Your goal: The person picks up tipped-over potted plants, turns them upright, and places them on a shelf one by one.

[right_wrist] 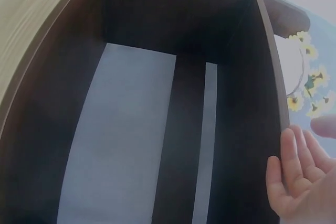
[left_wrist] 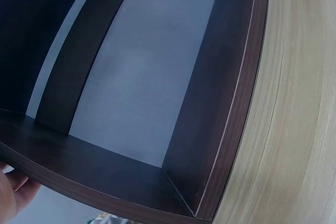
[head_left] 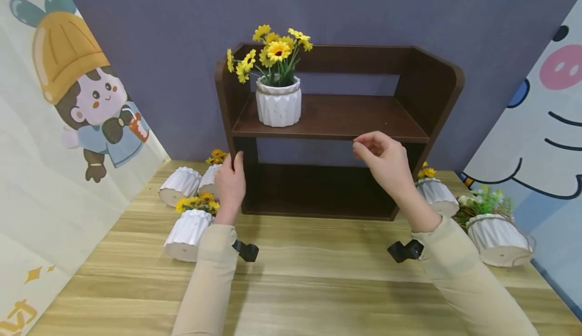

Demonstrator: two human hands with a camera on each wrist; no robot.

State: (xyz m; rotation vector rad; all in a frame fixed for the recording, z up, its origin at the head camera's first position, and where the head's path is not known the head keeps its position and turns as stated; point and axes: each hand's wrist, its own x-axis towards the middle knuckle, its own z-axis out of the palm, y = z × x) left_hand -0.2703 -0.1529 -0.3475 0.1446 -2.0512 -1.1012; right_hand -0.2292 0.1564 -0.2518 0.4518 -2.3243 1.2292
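Observation:
A dark brown two-tier wooden shelf [head_left: 350, 116] stands on the table [head_left: 300, 275]. My left hand [head_left: 230, 182] grips its left side panel, the thumb on the inner side and fingers outside; those fingers [left_wrist: 22, 188] show beyond the panel edge in the left wrist view. On the left of the upper tier sits a white ribbed flowerpot [head_left: 279, 104] with yellow daisy-like flowers. Close to the front edge of the upper tier, toward the right, my right hand [head_left: 384, 163] has its fingers loosely bent and holds nothing. Whether it touches that edge I cannot tell.
Left of the shelf several white pots [head_left: 188, 232] lie tipped over, some with orange flowers. To the right lie a pot [head_left: 436, 194] with yellow flowers and a larger one [head_left: 497, 240] with greenery. A grey-blue wall [head_left: 182, 73] stands behind.

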